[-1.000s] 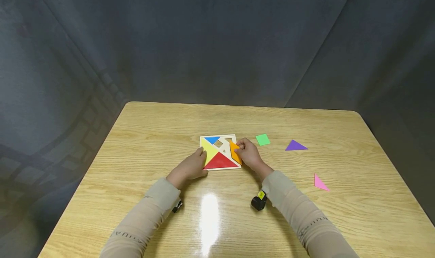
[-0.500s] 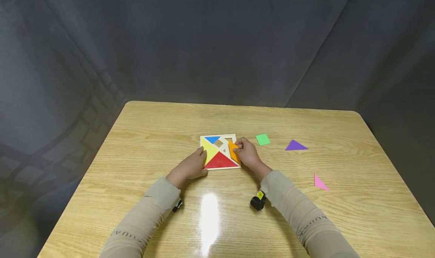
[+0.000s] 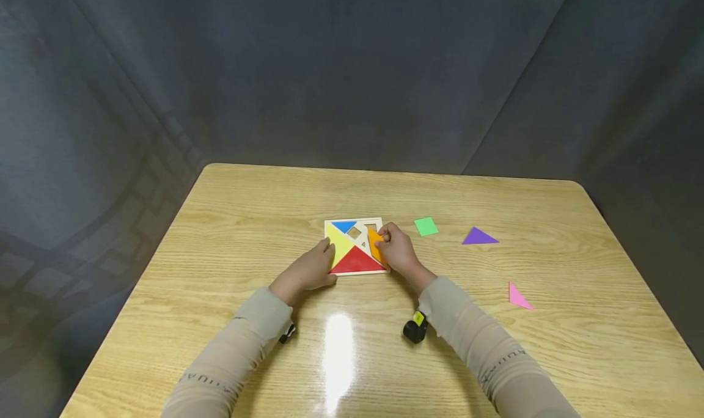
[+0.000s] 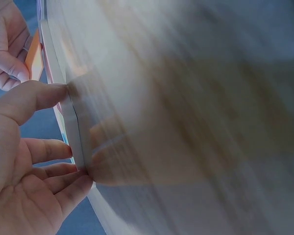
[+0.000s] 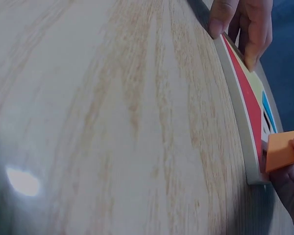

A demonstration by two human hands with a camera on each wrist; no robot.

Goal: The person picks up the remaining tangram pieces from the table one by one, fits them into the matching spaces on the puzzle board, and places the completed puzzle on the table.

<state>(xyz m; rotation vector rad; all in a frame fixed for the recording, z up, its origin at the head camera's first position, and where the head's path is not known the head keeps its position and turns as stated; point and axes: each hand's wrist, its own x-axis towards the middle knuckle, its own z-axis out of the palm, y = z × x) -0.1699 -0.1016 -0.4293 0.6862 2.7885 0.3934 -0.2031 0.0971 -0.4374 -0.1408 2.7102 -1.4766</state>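
Note:
A white tangram board [image 3: 360, 274] lies on the table with yellow [image 3: 338, 242], red [image 3: 356, 261] and blue [image 3: 344, 226] triangles set in it. Bare recesses show in its upper right part. My left hand [image 3: 311, 267] grips the board's near left corner, thumb on the near edge and fingertips along the left side, as the left wrist view shows. With my right hand [image 3: 400, 250] I pinch an orange parallelogram piece [image 5: 282, 151] by its right side. The piece stands tilted over the right part of the board, its lower end close to the red triangle.
To the right of the board lie a green parallelogram-like square [image 3: 426, 226], a purple triangle [image 3: 480, 236] and a pink triangle [image 3: 519, 296]. The wooden table [image 3: 247, 198] ends at a dark curtain [image 3: 341, 88] behind it.
My right hand has moved slightly left, bringing the orange parallelogram piece further over the board. The left hand and the board have stayed in place.

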